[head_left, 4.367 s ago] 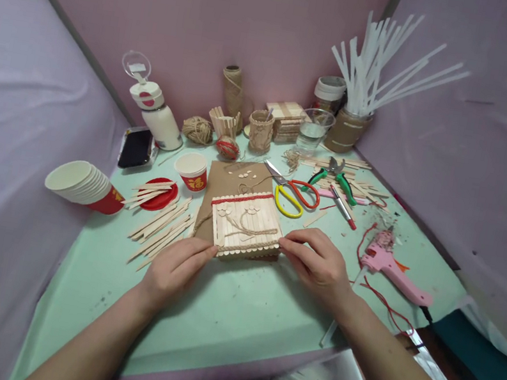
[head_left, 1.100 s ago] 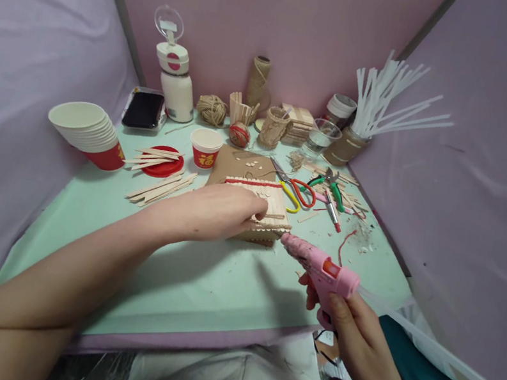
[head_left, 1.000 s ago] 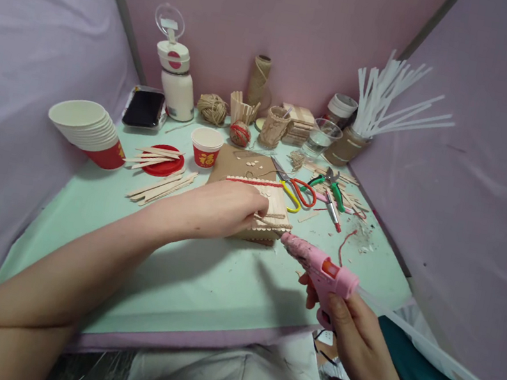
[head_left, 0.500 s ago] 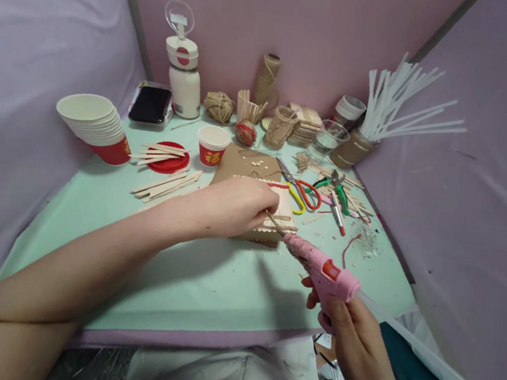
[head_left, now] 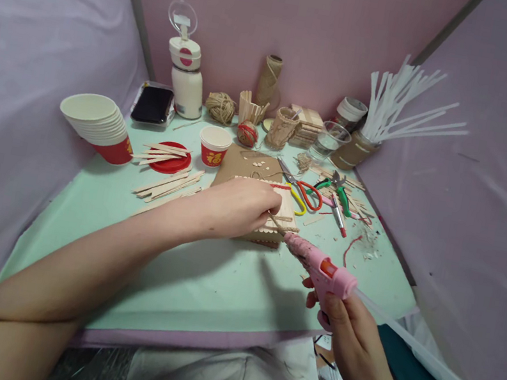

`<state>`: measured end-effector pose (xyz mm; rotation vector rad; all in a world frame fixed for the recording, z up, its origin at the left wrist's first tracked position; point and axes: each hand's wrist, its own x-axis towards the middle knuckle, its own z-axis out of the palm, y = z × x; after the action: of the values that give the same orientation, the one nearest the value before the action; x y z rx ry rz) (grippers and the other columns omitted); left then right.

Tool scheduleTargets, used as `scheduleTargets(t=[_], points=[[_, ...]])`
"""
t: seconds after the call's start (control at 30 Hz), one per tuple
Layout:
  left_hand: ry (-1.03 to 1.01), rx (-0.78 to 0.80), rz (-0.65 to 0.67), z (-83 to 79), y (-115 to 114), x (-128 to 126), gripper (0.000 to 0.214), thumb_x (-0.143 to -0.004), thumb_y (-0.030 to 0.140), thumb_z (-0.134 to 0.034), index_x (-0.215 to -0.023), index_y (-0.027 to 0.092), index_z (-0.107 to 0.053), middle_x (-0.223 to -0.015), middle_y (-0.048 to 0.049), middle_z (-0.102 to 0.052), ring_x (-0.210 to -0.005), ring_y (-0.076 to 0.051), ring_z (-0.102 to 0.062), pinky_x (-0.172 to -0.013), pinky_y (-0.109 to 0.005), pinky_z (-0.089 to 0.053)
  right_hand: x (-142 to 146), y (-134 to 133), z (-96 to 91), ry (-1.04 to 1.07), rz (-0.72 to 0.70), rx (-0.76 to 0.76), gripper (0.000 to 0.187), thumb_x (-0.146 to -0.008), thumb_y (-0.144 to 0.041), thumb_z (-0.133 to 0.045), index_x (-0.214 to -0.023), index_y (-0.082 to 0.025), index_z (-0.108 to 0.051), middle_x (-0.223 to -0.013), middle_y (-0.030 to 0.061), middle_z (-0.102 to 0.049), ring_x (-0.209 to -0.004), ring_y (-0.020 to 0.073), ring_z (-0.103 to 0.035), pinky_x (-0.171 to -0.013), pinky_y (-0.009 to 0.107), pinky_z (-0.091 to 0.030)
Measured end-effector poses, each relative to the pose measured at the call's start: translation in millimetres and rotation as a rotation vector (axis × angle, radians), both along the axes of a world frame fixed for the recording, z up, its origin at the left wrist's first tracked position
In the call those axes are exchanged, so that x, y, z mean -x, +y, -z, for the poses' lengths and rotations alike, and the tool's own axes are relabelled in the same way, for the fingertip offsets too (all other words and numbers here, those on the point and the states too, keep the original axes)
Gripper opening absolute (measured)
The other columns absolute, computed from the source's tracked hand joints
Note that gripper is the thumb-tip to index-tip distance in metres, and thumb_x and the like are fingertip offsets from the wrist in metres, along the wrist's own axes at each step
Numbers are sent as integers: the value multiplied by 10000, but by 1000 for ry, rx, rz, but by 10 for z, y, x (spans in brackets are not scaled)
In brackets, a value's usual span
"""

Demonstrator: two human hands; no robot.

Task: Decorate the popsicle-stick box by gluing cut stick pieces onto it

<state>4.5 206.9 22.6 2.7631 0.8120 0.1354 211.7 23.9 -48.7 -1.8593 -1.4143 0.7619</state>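
I have the left hand (head_left: pixel 246 208) pinching twine (head_left: pixel 276 222) over the pale, scallop-edged box (head_left: pixel 287 209), the right hand (head_left: pixel 345 319) gripping the pink, grimy-nosed glue gun (head_left: pixel 314 262) beside it.

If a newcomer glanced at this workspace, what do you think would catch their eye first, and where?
Probably the pink glue gun, held in the right hand near the front, its nozzle toward the wooden-stick panel beneath the left hand. Next might be the long white sticks fanning up from a brown holder at the back right, then the red-and-yellow-handled scissors just right of the panel.
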Motion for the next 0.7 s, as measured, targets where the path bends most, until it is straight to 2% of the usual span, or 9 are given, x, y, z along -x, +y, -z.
scheduleTargets(t=[0.5,0.7], points=[[17,5,9,3,10,3,198,-861,142,-477,-797,161,-664,-855,-62,-686,-745,-178,-586,-614,-260,-353,-36,-13,54,-41,-4,-4,473,-944,-602,-377,-770,-229,-610,-801,54,-674,-659,185,-587,-571,294,-480],[12,5,5,-5,6,4,195,-859,136,-484,-797,160,-667,-852,-60,-682,-749,-176,-587,-616,-260,-352,-42,-25,71,-26,15,5,462,-942,-596,-394,-838,-223,-646,-817,59,-686,-677,191,-603,-584,296,-498]])
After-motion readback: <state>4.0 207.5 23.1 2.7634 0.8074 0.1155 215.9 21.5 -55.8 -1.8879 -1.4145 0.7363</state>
